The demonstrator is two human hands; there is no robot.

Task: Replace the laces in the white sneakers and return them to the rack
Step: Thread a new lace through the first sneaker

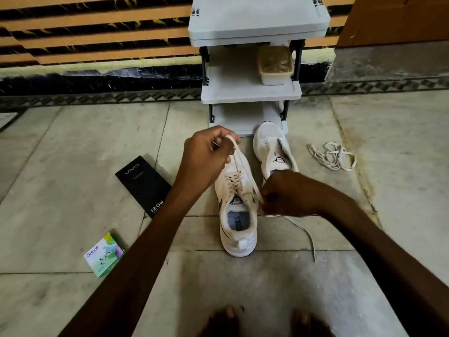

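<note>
A white sneaker [238, 229] stands on the stone floor, heel toward me, with a cream lace [239, 161] threaded through its eyelets. My left hand [206, 156] pinches a loop of that lace above the toe. My right hand [289, 193] grips the lace at the sneaker's right side; a loose end [308, 234] trails on the floor behind it. A second white sneaker [272, 147] without a lace stands just in front of the white shoe rack [252, 93]. A loose lace [332, 156] lies in a heap on the floor to the right.
A plastic container [275, 64] sits on the rack's middle shelf. A black phone box [143, 186] and a small green box [104, 255] lie on the floor at left. My bare feet [264, 322] show at the bottom edge. A striped wall runs behind.
</note>
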